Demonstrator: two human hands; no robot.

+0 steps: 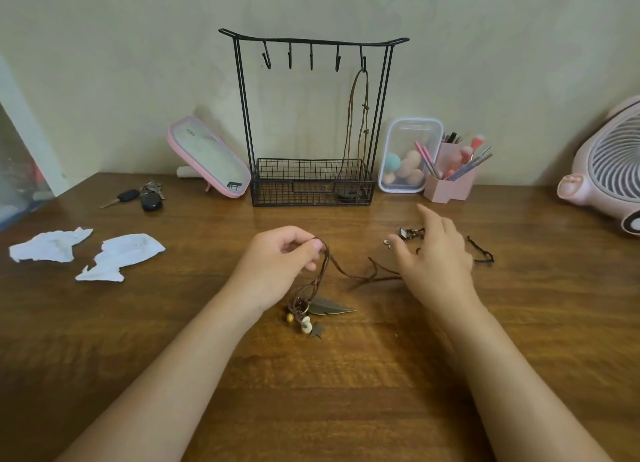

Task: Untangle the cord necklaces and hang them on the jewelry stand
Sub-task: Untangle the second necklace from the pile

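Brown cord necklace with brass leaf pendant [329, 278]: pinched by left hand [280, 264], cord trailing rightward under loosely spread, empty right hand [436, 257].

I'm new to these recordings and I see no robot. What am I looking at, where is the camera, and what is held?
No machine: these are a person's bare hands, filmed by one wide-angle camera worn on the head, looking forward and down. The left hand pinches a brown cord necklace whose leaf pendant rests on the wooden table. The right hand is open, fingers spread, over a second necklace. Behind stands the wire jewelry stand, one hung necklace on its rightmost hook. Around lie tissues, keys, a pink mirror, a sponge box, a brush holder and a fan.
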